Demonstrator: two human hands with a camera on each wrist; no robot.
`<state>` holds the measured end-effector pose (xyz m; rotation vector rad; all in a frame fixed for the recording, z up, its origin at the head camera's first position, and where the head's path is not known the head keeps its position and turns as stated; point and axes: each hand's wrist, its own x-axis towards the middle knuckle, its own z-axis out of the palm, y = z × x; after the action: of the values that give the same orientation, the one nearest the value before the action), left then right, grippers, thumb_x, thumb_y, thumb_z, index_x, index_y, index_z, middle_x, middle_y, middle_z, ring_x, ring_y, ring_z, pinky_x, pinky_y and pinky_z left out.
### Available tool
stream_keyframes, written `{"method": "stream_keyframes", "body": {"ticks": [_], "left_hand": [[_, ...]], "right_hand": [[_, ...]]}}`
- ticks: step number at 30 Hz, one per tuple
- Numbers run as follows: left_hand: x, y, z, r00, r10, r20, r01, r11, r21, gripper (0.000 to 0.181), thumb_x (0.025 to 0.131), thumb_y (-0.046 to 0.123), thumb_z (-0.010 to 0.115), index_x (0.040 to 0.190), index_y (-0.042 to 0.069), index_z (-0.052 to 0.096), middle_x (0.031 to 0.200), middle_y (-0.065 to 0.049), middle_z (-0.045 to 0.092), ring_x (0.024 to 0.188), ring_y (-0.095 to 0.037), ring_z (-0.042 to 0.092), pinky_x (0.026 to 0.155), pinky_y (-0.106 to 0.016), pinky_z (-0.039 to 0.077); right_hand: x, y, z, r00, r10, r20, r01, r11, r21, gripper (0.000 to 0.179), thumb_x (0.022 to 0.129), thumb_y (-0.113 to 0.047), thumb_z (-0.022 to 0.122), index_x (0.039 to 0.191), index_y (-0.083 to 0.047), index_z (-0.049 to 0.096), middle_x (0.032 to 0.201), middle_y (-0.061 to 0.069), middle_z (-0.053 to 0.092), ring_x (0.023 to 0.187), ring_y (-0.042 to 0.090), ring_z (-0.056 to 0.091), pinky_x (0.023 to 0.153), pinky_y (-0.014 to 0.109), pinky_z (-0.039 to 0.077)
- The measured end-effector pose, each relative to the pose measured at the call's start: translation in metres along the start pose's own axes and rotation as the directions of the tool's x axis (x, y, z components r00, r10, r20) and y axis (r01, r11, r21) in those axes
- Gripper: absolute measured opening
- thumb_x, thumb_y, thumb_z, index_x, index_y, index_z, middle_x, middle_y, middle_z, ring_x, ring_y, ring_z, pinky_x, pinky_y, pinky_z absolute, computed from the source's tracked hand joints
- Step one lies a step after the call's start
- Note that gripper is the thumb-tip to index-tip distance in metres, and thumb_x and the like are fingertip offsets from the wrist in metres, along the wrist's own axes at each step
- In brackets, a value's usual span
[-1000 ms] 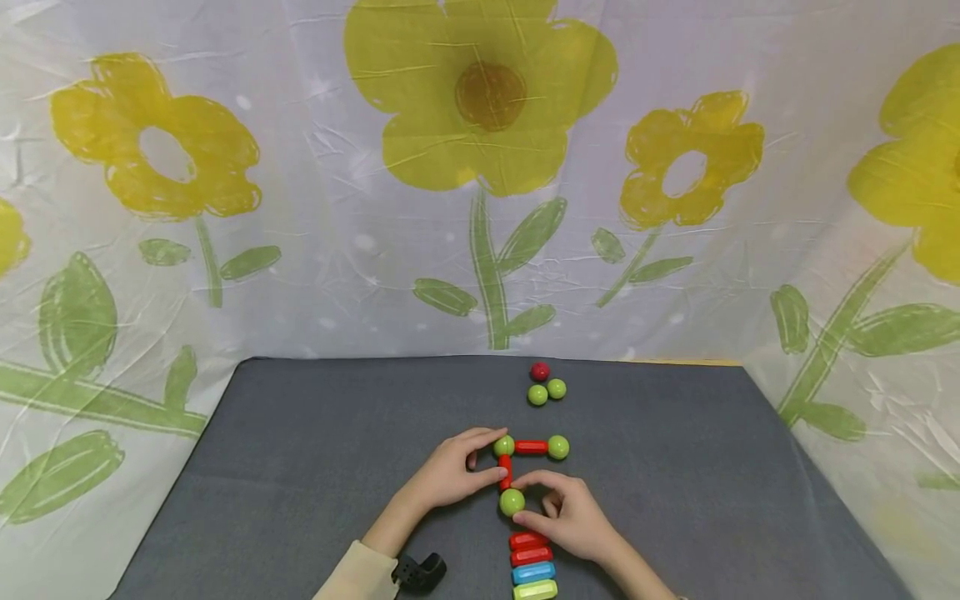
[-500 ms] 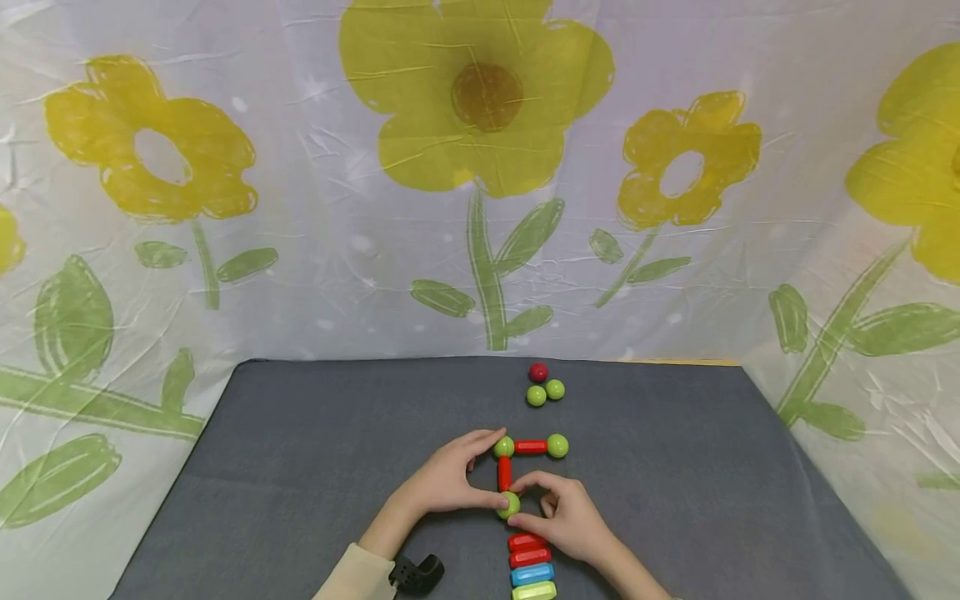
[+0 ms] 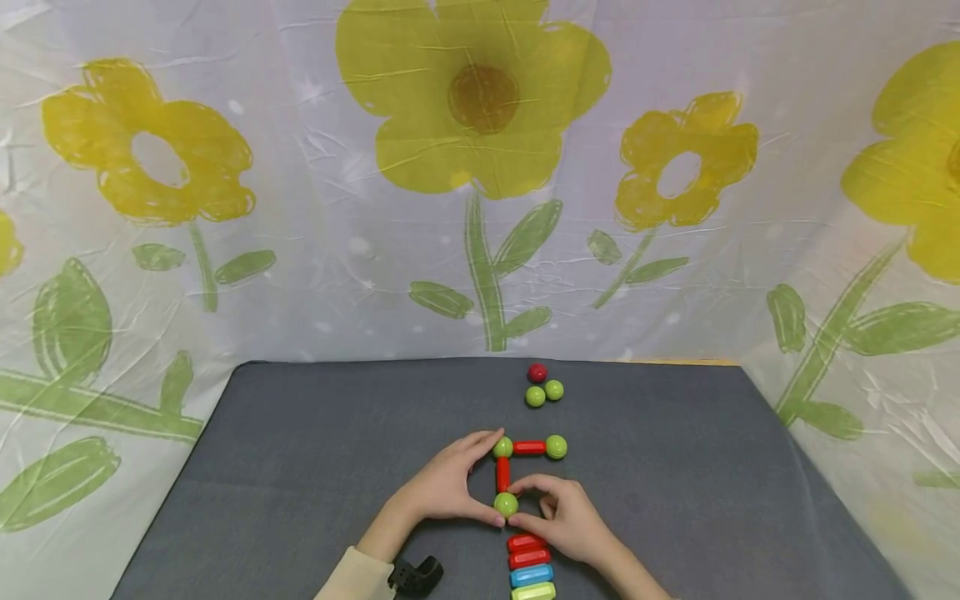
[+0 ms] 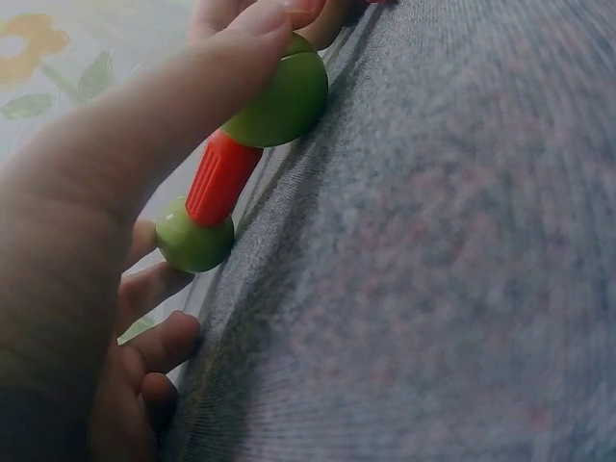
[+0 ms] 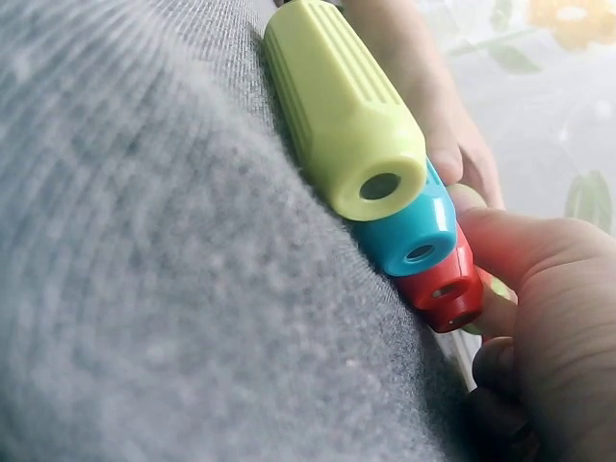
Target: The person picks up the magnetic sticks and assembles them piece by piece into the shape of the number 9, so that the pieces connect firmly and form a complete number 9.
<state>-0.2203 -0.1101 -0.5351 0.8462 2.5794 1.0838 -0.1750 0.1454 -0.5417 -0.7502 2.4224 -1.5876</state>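
An L-shaped piece made of green balls and red magnetic rods lies on the dark cloth in the head view. Its corner ball (image 3: 503, 447) joins one red rod (image 3: 529, 447) leading to a right-hand ball (image 3: 556, 447) and another red rod (image 3: 503, 476) leading to the near ball (image 3: 506, 504). My left hand (image 3: 446, 483) spans the near leg, fingertips at the corner ball and thumb at the near ball. From the right, my right hand (image 3: 567, 518) pinches the near ball between thumb and index finger. In the left wrist view the thumb partly covers that near ball (image 4: 284, 101).
In front of the right hand lie loose rods in a column: two red rods (image 3: 528, 559), a blue rod (image 3: 531, 575) and a yellow-green rod (image 3: 533, 591). Farther back are a red ball (image 3: 537, 372) and two green balls (image 3: 535, 396). A flowered curtain (image 3: 360, 317) hangs behind the table.
My left thumb has slid from the red rod down to the near ball's front edge. The near ball has shifted slightly left, with the right hand following it. The rest stays put.
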Motion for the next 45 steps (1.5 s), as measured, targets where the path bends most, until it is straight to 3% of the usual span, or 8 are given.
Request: {"method": "stream_keyframes", "body": {"ticks": [8,17,33,42,45], "left_hand": [[-0.001,-0.001,0.003,1.0,0.019,-0.02,-0.019,1.0,0.014,0.125,0.073,0.068,0.09,0.171,0.022,0.026,0.17,0.0,0.036,0.154,-0.032,0.038,0.117,-0.066,0.037],[-0.003,-0.003,0.003,0.998,0.047,-0.046,-0.045,0.999,0.027,0.119,0.074,0.068,0.089,0.169,0.024,0.033,0.169,0.003,0.038,0.153,-0.031,0.04,0.116,-0.066,0.037],[-0.005,-0.005,0.002,0.999,0.032,-0.042,-0.032,0.999,0.015,0.117,0.075,0.069,0.087,0.169,0.024,0.033,0.169,0.004,0.037,0.153,-0.031,0.04,0.117,-0.066,0.037],[-0.004,-0.001,0.003,1.0,0.007,-0.027,-0.006,1.0,0.018,0.117,0.075,0.071,0.086,0.169,0.025,0.033,0.169,0.003,0.038,0.153,-0.031,0.04,0.117,-0.065,0.036],[-0.003,-0.001,0.002,1.0,0.002,-0.025,-0.001,1.0,0.027,0.118,0.075,0.071,0.087,0.169,0.025,0.033,0.169,0.003,0.038,0.152,-0.031,0.04,0.118,-0.065,0.036]], "right_hand": [[-0.001,0.001,-0.001,0.999,-0.037,-0.002,0.037,0.999,-0.021,0.028,0.092,-0.027,0.086,0.118,-0.021,0.078,0.055,-0.01,0.045,0.043,-0.01,0.03,0.042,0.017,0.028],[0.0,0.003,-0.002,0.999,-0.039,0.008,0.04,0.999,-0.026,0.028,0.092,-0.028,0.085,0.119,-0.021,0.079,0.055,-0.008,0.048,0.043,-0.01,0.031,0.042,0.016,0.029],[0.001,0.002,-0.004,0.997,-0.068,-0.02,0.069,0.997,0.025,0.026,0.095,-0.025,0.082,0.119,-0.016,0.078,0.056,0.003,0.052,0.042,-0.008,0.03,0.039,0.017,0.031],[-0.013,0.008,-0.019,0.996,-0.069,-0.06,0.069,0.998,-0.005,0.023,0.094,-0.023,0.084,0.114,-0.013,0.08,0.055,0.001,0.052,0.043,-0.009,0.03,0.04,0.018,0.03],[-0.02,0.011,-0.023,0.997,-0.064,-0.045,0.063,0.998,-0.016,0.021,0.094,-0.022,0.084,0.113,-0.014,0.081,0.061,-0.001,0.06,0.045,-0.008,0.03,0.04,0.018,0.03]]}}
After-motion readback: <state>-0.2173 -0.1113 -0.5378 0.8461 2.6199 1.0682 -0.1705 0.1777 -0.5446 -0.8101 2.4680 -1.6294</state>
